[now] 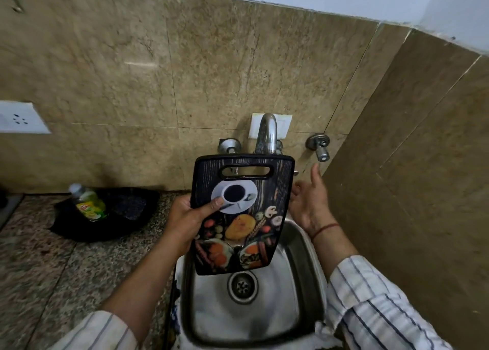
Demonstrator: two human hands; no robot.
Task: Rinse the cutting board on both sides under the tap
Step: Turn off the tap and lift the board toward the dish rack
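Observation:
The black cutting board point(251, 217), printed with a coffee cup and foods, hangs over the steel sink point(299, 246) with its handle slot at the far end, just under the chrome tap spout point(267, 134). My left hand point(188, 214) grips the board's left edge, thumb on the printed face. My right hand point(308, 199) is open to the right of the board, apart from it, fingers reaching up toward the small wall valve point(320, 148). No water stream is visible.
A green dish-soap bottle point(88, 203) lies in a black tray point(137, 217) on the speckled stone counter point(39, 265) at the left. A second tap knob point(229, 146) sits left of the spout. Tiled walls close in behind and at the right; a wall socket point(21, 118) is far left.

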